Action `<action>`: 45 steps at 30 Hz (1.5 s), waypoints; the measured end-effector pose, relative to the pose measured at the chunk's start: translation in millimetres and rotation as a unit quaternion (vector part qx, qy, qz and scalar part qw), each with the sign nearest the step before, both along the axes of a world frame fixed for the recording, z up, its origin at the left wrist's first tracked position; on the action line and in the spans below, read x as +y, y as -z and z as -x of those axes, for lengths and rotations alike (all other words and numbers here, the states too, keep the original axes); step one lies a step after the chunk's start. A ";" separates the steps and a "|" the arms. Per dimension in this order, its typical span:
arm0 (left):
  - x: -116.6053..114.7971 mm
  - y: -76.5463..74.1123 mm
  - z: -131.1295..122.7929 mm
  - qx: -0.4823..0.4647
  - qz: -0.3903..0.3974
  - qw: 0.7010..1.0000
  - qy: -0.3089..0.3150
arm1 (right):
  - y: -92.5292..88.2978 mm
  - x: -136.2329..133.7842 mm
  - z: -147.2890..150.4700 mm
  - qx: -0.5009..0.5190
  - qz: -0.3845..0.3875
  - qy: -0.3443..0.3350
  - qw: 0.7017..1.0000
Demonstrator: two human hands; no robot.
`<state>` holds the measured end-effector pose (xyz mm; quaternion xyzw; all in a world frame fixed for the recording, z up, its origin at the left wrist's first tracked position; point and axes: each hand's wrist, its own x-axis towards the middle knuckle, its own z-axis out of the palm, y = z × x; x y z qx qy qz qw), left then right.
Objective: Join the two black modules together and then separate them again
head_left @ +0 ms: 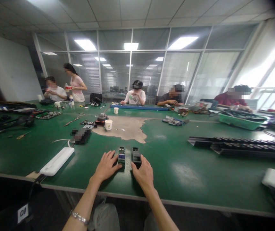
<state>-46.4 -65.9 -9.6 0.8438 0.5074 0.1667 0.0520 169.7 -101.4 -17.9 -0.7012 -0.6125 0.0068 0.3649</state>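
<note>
Two small parts stand side by side on the green table near its front edge. On the left is a narrow module with a blue and green inside showing. My left hand lies beside it, fingers spread, the thumb tip at its lower left side. The dark, hollow housing is to the right, a small gap between the two. My right hand is wrapped round the lower end of this housing, thumb on its left side and fingers on its right.
A white power strip lies left, with a blurred dark device behind it. Paper cups stand further back. Long black rails and a green tray are right. Several people sit or stand across the green table.
</note>
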 end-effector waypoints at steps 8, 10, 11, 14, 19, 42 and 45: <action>0.1 2.0 -0.2 -0.005 -0.007 1.000 -0.004 | 7.2 -1.8 -0.4 -0.004 -0.015 0.003 1.000; 0.6 3.2 0.4 -0.009 -0.009 1.000 -0.004 | 6.6 -2.3 -1.5 -0.005 -0.015 -0.008 1.000; 0.8 3.7 0.8 -0.011 -0.009 1.000 -0.005 | 5.2 -2.6 -2.0 -0.003 -0.016 -0.016 1.000; 1.0 4.7 1.5 -0.017 -0.010 1.000 -0.007 | -6.1 -4.2 -1.1 0.031 -0.021 -0.039 0.999; 0.3 4.7 1.4 -0.020 -0.014 1.000 -0.008 | -40.5 -5.8 15.5 0.107 -0.040 -0.071 0.991; -1.4 6.5 2.4 -0.028 -0.009 0.999 -0.016 | -36.5 -5.0 75.0 -0.016 0.054 -0.039 0.998; -1.3 7.3 2.1 -0.024 -0.010 0.999 -0.019 | -27.3 -6.4 73.9 -0.008 0.051 -0.050 0.997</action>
